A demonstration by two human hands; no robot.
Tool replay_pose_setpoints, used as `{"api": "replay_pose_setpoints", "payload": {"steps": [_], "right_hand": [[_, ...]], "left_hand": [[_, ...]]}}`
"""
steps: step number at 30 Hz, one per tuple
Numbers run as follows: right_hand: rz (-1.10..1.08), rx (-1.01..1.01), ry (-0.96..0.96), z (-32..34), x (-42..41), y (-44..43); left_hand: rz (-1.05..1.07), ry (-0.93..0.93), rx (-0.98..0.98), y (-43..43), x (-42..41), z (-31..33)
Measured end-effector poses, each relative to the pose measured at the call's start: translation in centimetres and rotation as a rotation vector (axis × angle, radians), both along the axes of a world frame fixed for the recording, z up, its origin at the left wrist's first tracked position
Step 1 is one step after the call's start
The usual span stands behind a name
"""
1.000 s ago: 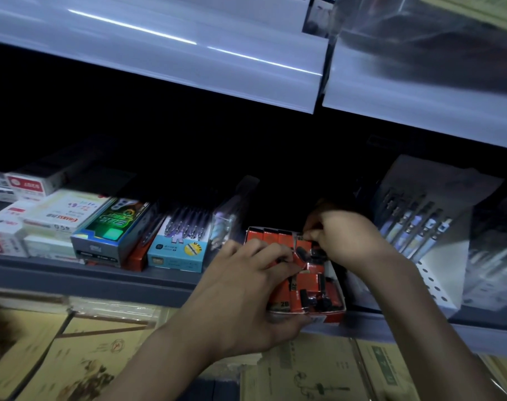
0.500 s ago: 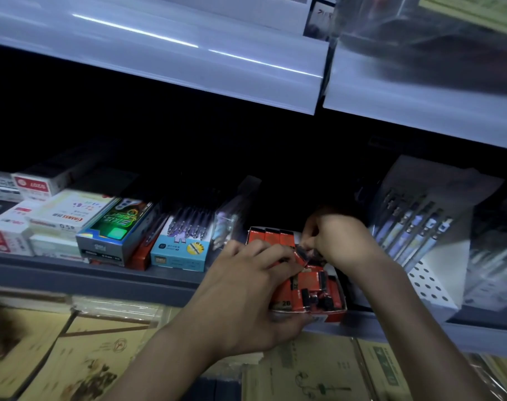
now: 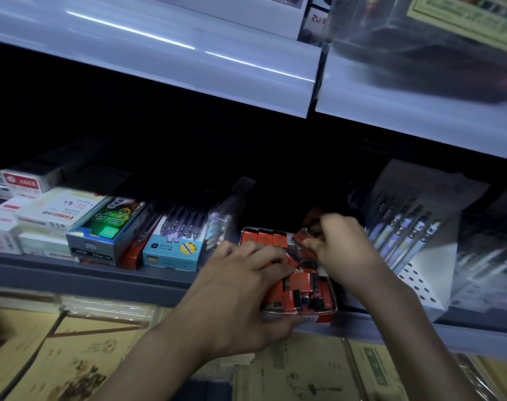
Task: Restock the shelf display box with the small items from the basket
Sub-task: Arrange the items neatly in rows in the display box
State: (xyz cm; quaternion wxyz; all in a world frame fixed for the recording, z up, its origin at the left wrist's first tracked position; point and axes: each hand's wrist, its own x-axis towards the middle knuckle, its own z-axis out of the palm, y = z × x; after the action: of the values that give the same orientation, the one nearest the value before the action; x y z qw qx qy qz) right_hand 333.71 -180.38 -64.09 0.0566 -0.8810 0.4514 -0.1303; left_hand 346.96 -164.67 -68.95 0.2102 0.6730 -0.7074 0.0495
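Observation:
A red display box [image 3: 323,317] stands at the front edge of the dark shelf, filled with several small red and black packs [image 3: 303,287]. My left hand [image 3: 240,296] grips the box's front left corner, thumb under the front edge, fingers curled over the packs inside. My right hand [image 3: 339,244] is above the back right of the box and pinches a small red and black pack [image 3: 304,238]. The basket is not in view.
Left of the box stand a light blue pen box [image 3: 171,253], a green and black box [image 3: 107,230] and white boxes [image 3: 43,215]. A white rack of pens [image 3: 414,235] is close on the right. An overhead shelf edge [image 3: 188,68] hangs above. Brown paper pads [image 3: 72,357] lie below.
My right hand has lifted slightly and shifted toward the back right of the box with a pack between its fingers. My left hand has kept its hold on the box.

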Motion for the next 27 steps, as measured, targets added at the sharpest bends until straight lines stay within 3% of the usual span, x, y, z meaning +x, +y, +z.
{"api": "replay_pose_setpoints", "payload": {"steps": [8, 13, 20, 27], "right_hand": [[-0.049, -0.032, -0.133, -0.1, 0.6, -0.2], [0.009, -0.086, 0.038, -0.1, 0.8, 0.4], [0.101, -0.049, 0.131, -0.3, 0.2, 0.8], [0.022, 0.0, -0.088, -0.5, -0.7, 0.9]], "left_hand": [[-0.007, 0.01, -0.005, -0.1, 0.1, -0.1], [-0.016, 0.009, -0.003, -0.1, 0.1, -0.1], [-0.012, 0.01, 0.004, -0.1, 0.1, 0.0], [-0.008, 0.025, 0.005, 0.1, -0.1, 0.0]]}}
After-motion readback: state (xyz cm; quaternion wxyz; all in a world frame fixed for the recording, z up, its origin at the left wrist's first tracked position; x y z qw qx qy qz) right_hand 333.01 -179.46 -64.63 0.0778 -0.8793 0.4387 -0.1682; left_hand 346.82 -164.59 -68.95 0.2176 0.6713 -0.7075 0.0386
